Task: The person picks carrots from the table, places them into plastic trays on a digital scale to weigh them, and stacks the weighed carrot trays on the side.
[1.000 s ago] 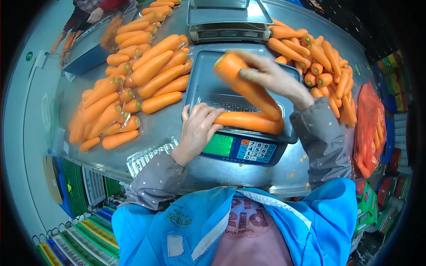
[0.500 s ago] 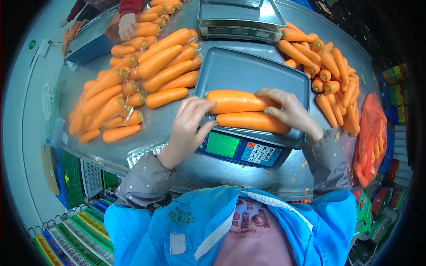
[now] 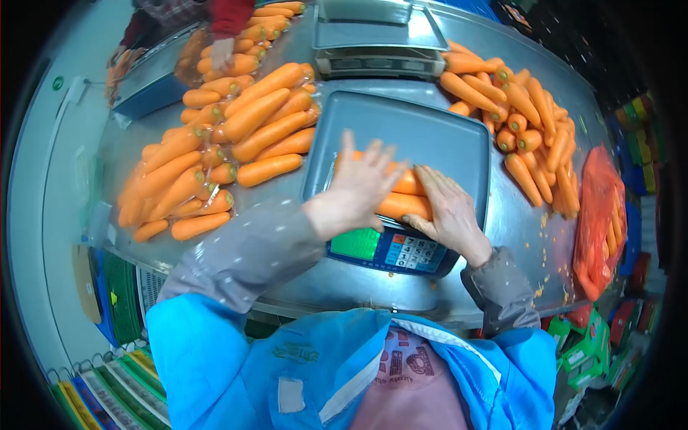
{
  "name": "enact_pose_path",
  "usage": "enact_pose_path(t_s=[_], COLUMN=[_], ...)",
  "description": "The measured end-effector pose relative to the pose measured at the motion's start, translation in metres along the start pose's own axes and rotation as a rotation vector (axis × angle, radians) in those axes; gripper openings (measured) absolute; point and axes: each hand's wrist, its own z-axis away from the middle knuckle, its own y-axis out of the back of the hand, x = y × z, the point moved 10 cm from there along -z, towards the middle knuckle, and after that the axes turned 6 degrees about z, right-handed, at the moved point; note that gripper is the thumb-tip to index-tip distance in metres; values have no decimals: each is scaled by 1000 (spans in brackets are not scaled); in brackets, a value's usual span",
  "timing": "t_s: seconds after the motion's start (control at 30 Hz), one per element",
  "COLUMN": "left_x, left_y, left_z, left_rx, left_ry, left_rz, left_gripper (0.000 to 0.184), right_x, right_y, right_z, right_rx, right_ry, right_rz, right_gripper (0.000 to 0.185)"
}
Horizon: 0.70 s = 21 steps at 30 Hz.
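Two big orange carrots [image 3: 405,206] lie side by side near the front of the grey tray [image 3: 401,118] of a weighing scale. My left hand [image 3: 355,186] is over their left ends, fingers spread and blurred; whether it touches them I cannot tell. Around the right ends, my right hand [image 3: 450,211] is closed, thumb on the lower carrot and fingers by the upper one. Below the tray, the scale's keypad [image 3: 414,252] and green display [image 3: 356,245] show partly, the digits unreadable.
Bagged carrots [image 3: 265,118] are heaped to the left, loose carrots [image 3: 530,118] to the right. A second scale [image 3: 380,54] stands behind. Far right lies a red plastic bag [image 3: 598,222] of carrots. Another person's hand [image 3: 222,54] reaches in at upper left.
My left hand has moved right, from the carrots' left ends to above them, its fingers now spread. My right hand has shifted slightly left and down at the right ends.
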Motion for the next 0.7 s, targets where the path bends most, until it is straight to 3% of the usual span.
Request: enact_pose_path(t_s=[0.07,0.13,0.2,0.3,0.53,0.63,0.7], left_x=[13,10,15,18,16,16,16], left_y=[-21,-18,-22,-23,-13,-12,-8], left_z=[-19,-27,-29,-23,-21,-19,-17], left_rx=[-22,-31,-141,-183,15,67,99], left_ry=[-73,-10,-64,-92,-130,-154,-177], left_rz=[6,24,46,53,130,139,152], left_gripper=[119,122,123,121,115,109,108], right_x=[9,32,40,42,32,36,45], right_y=[-1,-7,2,4,9,7,7], right_z=[3,14,28,43,50,49,51], right_rx=[16,35,177,161,202,192,154], right_ry=[-89,-247,-262,-320,-361,-378,-540], right_rz=[-107,-296,-302,-326,-124,-279,-505], right_gripper=[65,58,52,46,46,46,45])
